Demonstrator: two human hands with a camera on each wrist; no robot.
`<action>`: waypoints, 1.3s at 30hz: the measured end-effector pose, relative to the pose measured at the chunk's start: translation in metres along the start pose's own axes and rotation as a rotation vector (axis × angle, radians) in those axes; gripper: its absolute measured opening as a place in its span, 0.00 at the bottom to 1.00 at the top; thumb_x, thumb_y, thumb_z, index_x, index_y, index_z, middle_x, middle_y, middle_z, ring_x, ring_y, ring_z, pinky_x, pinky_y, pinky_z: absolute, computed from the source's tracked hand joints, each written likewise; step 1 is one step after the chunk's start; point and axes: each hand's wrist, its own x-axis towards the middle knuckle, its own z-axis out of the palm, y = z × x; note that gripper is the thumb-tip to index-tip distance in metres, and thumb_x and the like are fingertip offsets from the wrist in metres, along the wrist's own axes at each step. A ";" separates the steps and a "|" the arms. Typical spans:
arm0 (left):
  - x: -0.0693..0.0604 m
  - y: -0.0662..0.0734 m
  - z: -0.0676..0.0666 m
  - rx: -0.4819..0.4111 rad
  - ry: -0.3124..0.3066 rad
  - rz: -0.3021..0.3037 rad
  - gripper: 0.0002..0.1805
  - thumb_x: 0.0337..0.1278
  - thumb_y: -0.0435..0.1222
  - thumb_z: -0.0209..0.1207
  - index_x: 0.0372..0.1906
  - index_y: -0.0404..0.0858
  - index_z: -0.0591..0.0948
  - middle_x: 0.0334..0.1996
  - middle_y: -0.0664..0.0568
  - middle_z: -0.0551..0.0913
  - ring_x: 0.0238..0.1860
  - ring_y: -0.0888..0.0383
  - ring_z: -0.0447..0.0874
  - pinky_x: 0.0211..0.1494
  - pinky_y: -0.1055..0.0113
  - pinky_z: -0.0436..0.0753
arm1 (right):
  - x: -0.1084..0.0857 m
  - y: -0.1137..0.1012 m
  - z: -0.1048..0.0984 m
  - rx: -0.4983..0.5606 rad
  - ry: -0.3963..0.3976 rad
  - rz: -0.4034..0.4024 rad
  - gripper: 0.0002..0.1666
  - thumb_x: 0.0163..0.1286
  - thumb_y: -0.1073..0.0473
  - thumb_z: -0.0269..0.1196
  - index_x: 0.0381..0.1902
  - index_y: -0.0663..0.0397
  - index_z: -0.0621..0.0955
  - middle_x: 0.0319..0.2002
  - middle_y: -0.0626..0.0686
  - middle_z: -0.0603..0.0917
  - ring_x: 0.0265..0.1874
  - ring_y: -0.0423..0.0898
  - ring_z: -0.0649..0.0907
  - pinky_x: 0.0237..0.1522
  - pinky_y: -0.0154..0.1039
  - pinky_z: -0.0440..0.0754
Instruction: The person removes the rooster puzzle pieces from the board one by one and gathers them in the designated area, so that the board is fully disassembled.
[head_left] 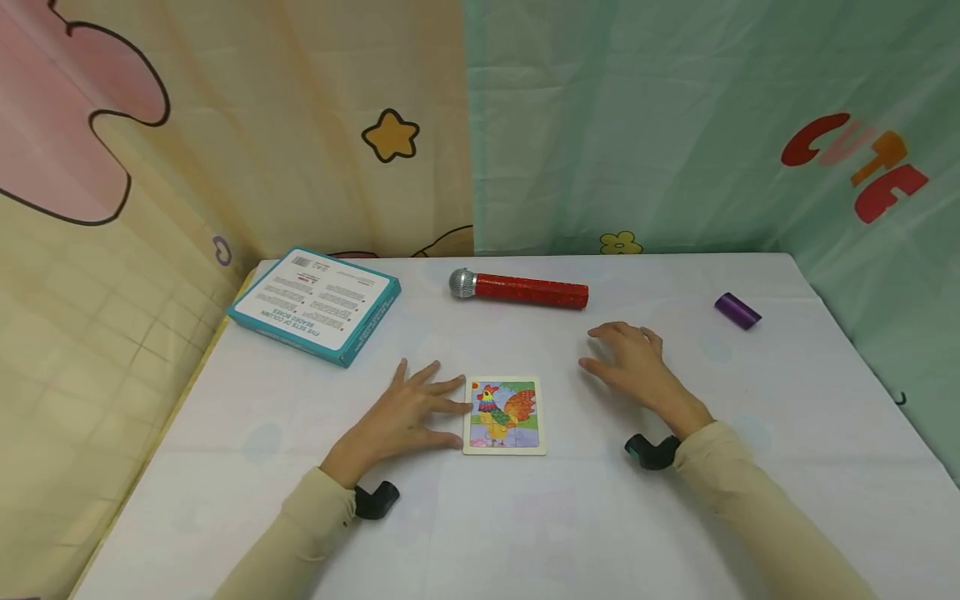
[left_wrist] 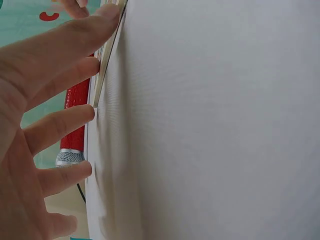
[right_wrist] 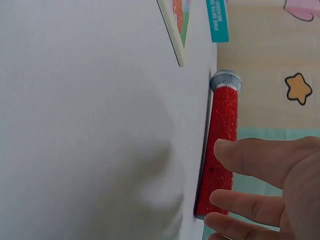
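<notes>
Looking over a white bench (head_left: pixel 525 533), smooth-covered, faint pale-blue round patches, stretching past both hands to hanging cloth. Yellow curtain (head_left: pixel 300 125) ahead of and beside the left hand, printed with an orange star (head_left: pixel 391 137), plus a pink black-outlined shape (head_left: pixel 60 117) high past that hand. Green curtain (head_left: pixel 637 125) ahead of the right hand and down its outer side; red-orange lettering (head_left: pixel 888 187) on it, yellow flower (head_left: pixel 621 243) low by the bench's far edge.

Left hand (head_left: pixel 401 421) spread wide, fingertips touching the near side of a square rooster puzzle (head_left: pixel 504 415). Puzzle lying between the hands, closer to the left. Right hand (head_left: pixel 633 362) raised over the bench, fingers slightly bent, thumb parted.

Beyond the hands: red microphone (head_left: pixel 528 291), lying crosswise, silver head leftward. Beyond the left: teal-edged white box (head_left: pixel 315 300), print upside down. Beyond and outside the right: purple tube (head_left: pixel 738 311).
</notes>
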 end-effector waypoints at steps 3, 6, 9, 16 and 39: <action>0.001 0.001 0.002 -0.005 0.004 0.008 0.27 0.44 0.52 0.74 0.54 0.52 0.86 0.66 0.52 0.74 0.74 0.38 0.55 0.69 0.30 0.37 | 0.003 -0.011 0.005 0.013 -0.013 -0.029 0.28 0.64 0.53 0.68 0.58 0.63 0.79 0.57 0.64 0.78 0.61 0.61 0.73 0.65 0.67 0.53; 0.001 0.002 0.003 -0.009 0.014 0.008 0.27 0.42 0.52 0.74 0.53 0.51 0.86 0.65 0.51 0.75 0.74 0.39 0.55 0.69 0.29 0.37 | 0.005 -0.022 0.010 0.035 -0.047 -0.058 0.26 0.64 0.55 0.69 0.57 0.62 0.80 0.54 0.62 0.80 0.58 0.60 0.75 0.64 0.65 0.60; 0.002 0.003 0.004 -0.007 0.022 0.001 0.27 0.41 0.51 0.75 0.52 0.51 0.87 0.65 0.51 0.75 0.73 0.39 0.56 0.69 0.29 0.38 | 0.007 -0.035 0.015 0.077 -0.103 -0.100 0.24 0.63 0.57 0.69 0.56 0.61 0.81 0.51 0.59 0.82 0.55 0.57 0.77 0.61 0.59 0.70; 0.002 0.006 0.003 -0.001 0.001 -0.026 0.28 0.42 0.51 0.75 0.53 0.50 0.86 0.66 0.50 0.74 0.73 0.37 0.56 0.67 0.27 0.46 | 0.013 -0.066 0.030 0.141 -0.220 -0.220 0.19 0.61 0.59 0.71 0.50 0.56 0.85 0.41 0.48 0.83 0.43 0.46 0.79 0.49 0.43 0.80; 0.005 0.009 0.000 -0.005 -0.028 -0.021 0.28 0.43 0.50 0.75 0.55 0.50 0.86 0.67 0.47 0.73 0.72 0.35 0.58 0.63 0.25 0.54 | 0.029 -0.113 0.052 -0.012 -0.352 -0.210 0.12 0.61 0.56 0.71 0.42 0.50 0.84 0.33 0.44 0.80 0.35 0.42 0.76 0.41 0.38 0.79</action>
